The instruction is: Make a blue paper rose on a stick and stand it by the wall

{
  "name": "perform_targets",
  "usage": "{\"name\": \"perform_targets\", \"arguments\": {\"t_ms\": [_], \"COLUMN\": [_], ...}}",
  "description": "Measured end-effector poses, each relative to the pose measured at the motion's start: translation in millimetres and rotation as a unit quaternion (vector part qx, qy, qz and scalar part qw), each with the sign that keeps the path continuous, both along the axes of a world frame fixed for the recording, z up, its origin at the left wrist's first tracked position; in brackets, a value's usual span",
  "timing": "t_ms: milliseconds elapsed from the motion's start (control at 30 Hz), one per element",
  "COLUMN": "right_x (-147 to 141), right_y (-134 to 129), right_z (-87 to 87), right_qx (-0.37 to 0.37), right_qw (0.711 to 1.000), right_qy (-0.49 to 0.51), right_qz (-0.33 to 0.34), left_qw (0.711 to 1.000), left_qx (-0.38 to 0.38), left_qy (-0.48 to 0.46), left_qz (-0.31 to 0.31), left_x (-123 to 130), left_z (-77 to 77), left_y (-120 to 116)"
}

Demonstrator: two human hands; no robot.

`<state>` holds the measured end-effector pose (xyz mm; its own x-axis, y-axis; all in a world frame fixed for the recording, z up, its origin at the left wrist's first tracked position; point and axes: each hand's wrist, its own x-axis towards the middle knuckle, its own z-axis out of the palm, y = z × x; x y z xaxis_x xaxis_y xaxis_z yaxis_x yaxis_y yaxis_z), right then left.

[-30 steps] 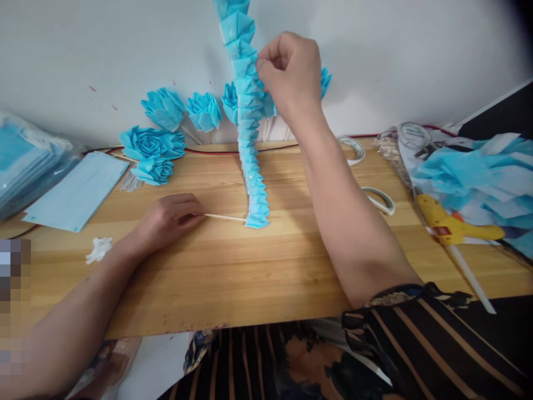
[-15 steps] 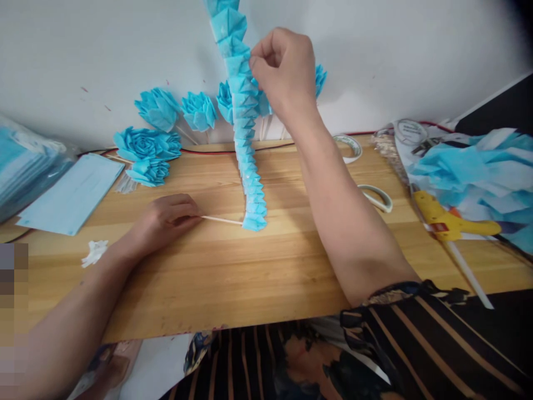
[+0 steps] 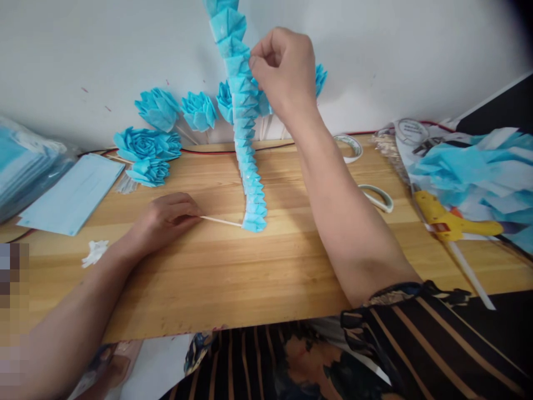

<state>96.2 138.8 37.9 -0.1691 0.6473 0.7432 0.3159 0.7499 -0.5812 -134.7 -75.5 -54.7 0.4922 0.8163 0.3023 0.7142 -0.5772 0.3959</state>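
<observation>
A long pleated strip of light blue folded material (image 3: 245,105) runs from the top of the view down to the wooden table. Its lower end meets the tip of a thin pale stick (image 3: 220,221). My left hand (image 3: 177,215) rests low over the table, closed on the other end of that stick. Raised above the table, my right hand (image 3: 283,66) pinches the right edge of the strip with thumb and forefinger. The strip's top end is out of view.
Blue flowers (image 3: 156,108) stand along the wall. Flat blue sheets (image 3: 73,191) and a bagged stack (image 3: 29,166) lie left. Tape rolls (image 3: 377,199), a yellow glue gun (image 3: 449,219) and blue-white pieces (image 3: 478,161) lie right. White scraps (image 3: 95,253) sit near my left forearm.
</observation>
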Motion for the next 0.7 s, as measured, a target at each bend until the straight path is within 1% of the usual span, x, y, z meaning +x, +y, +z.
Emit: {"name": "perform_targets", "arguments": {"t_ms": [233,400,467,600,700], "right_x": [0.5,0.9,2.4,5.0,5.0], "right_y": [-0.1,1.4,-0.6,-6.4,-7.0], "right_z": [-1.1,-1.8,-0.8,0.0,-2.3], "right_qx": [0.007,0.01,0.009,-0.014,-0.018], "right_qw": [1.0,1.0,1.0,0.988,0.977], "right_qy": [0.0,0.002,-0.015,-0.09,-0.131], "right_qz": [0.007,0.004,-0.022,-0.127,-0.167], "left_qw": [1.0,1.0,1.0,1.0,1.0], "left_qx": [-0.003,-0.008,-0.008,-0.001,-0.002], "left_qy": [-0.016,-0.021,-0.023,-0.018,-0.016], "left_qz": [-0.008,-0.015,-0.016,-0.018,-0.016], "left_x": [-2.2,-1.2,0.0,1.3,1.6], "left_z": [-1.9,0.4,1.6,1.9,1.5], "left_y": [-0.1,0.0,0.4,1.1,1.4]}}
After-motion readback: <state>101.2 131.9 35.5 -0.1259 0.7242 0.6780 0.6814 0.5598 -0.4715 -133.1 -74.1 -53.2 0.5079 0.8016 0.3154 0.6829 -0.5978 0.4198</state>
